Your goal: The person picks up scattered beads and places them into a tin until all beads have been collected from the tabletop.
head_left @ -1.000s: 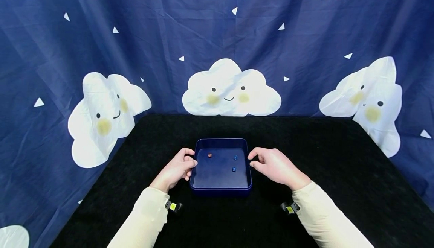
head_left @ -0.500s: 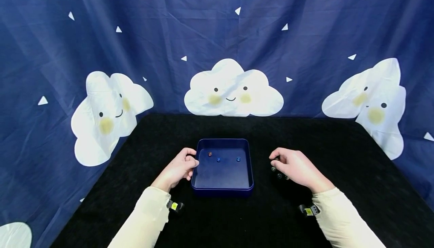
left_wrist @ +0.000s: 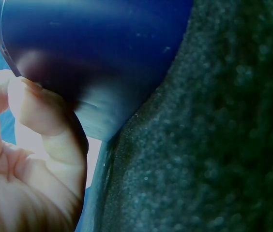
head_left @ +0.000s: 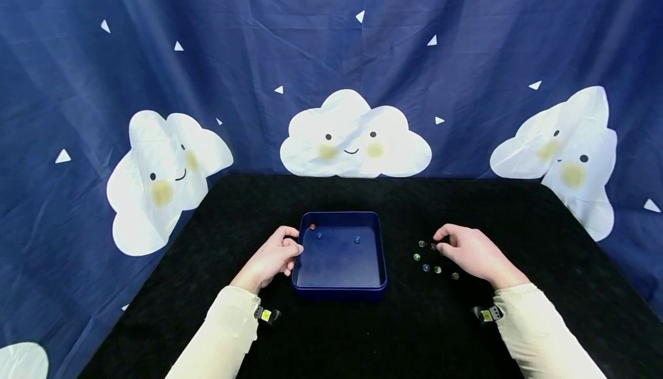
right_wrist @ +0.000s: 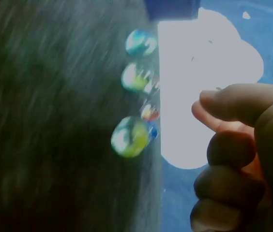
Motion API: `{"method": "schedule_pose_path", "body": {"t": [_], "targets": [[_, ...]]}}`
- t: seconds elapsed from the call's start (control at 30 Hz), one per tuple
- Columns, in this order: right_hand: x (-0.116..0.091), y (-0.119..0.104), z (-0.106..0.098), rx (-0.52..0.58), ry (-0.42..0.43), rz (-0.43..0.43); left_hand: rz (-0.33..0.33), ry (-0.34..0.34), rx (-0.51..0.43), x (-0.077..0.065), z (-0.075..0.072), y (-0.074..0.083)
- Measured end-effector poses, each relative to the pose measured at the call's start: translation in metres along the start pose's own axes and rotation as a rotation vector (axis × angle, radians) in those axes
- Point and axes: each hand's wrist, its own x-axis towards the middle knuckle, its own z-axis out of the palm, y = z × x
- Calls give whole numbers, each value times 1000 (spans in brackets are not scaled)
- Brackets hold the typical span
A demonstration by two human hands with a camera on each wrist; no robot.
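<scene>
In the head view a dark blue square tray (head_left: 339,261) lies on the black cloth. Inside it are one orange marble (head_left: 312,226) and two blue marbles (head_left: 319,235). My left hand (head_left: 269,258) holds the tray's left rim, thumb over the edge and fingers outside; the left wrist view shows the thumb (left_wrist: 42,108) against the tray wall (left_wrist: 102,43). To the right, several glass marbles (head_left: 426,267) lie scattered. My right hand (head_left: 468,251) hovers by their far right side, thumb and index finger apart, nothing seen between them. In the right wrist view the marbles (right_wrist: 130,137) lie beyond the fingertips.
Black cloth (head_left: 362,339) covers the table around the tray and marbles. A dark blue curtain (head_left: 248,34) with white clouds and small triangles hangs behind and at both sides.
My right hand has moved right, from beside the tray to the loose marbles, several of which now show. The marbles inside the tray have rolled about. My left hand stays on the rim.
</scene>
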Motion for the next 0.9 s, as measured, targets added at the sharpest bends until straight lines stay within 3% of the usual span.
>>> {"method": "schedule_pose_path", "body": {"t": [0.2, 0.5, 0.9], "targets": [[0, 13, 5, -15, -70, 39, 7, -2, 23, -1, 0, -1], [0, 17, 7, -2, -136, 12, 13, -2, 7, -1, 1, -1], [-2, 18, 7, -13, -117, 14, 16, -3, -4, 0, 1, 0]]}}
